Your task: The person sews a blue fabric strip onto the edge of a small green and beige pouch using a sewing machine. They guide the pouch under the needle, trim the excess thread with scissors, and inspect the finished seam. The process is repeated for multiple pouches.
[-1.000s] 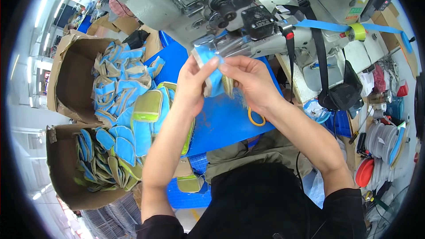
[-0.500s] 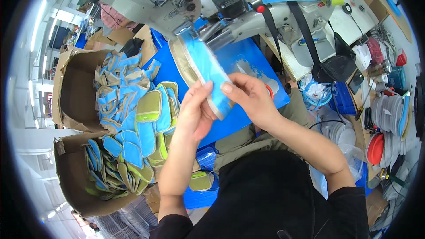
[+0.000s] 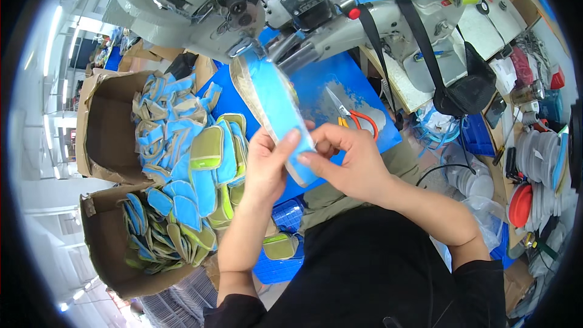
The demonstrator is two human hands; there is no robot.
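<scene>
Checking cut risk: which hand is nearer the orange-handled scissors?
Right. The right hand is just below the scissors in the picture; the left hand is farther off to their lower left. Both hold the blue strip.

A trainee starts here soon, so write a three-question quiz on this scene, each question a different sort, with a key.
1. What do the left hand and right hand both hold?
2. True or false: the scissors lie on the blue tabletop.
3. Choose: the two cardboard boxes stand to the person's (a) left, (b) right.

Key:
1. A blue-and-beige strip.
2. True.
3. a.
</scene>
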